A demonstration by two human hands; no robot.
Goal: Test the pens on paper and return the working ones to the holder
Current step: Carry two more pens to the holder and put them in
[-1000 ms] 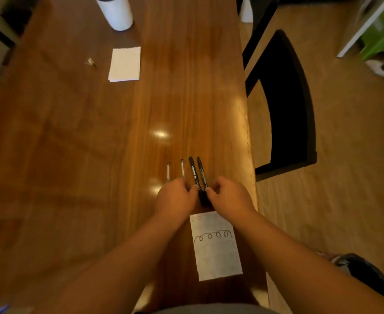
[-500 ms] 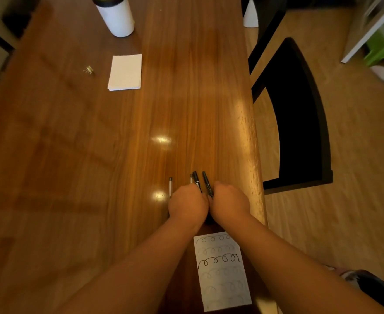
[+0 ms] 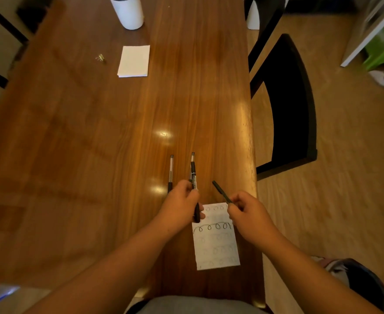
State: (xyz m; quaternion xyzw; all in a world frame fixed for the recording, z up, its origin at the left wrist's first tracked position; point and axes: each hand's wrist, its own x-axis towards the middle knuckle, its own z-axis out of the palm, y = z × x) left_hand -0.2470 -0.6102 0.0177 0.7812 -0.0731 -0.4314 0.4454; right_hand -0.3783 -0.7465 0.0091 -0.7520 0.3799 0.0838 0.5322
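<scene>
Two pens are being gripped above the counter (image 3: 96, 143). A black marker (image 3: 195, 196) is being clasped in the curled left hand (image 3: 182, 206), its lower end hanging over the top edge of the scribbled paper (image 3: 217, 248). A dark pen (image 3: 221, 191) is being pinched by the right hand (image 3: 247, 211), its free end angled up and to the left. Beyond the left hand, a slim pen (image 3: 170, 171) and a second slim pen (image 3: 192, 157) are being left flat on the wood. Well beyond, the white holder (image 3: 130, 14) is standing.

Hands split apart: L hand (image 3: 182, 200) lifts black pen (image 3: 196, 215), R hand (image 3: 246, 213) slanted pen (image 3: 221, 191).
</scene>
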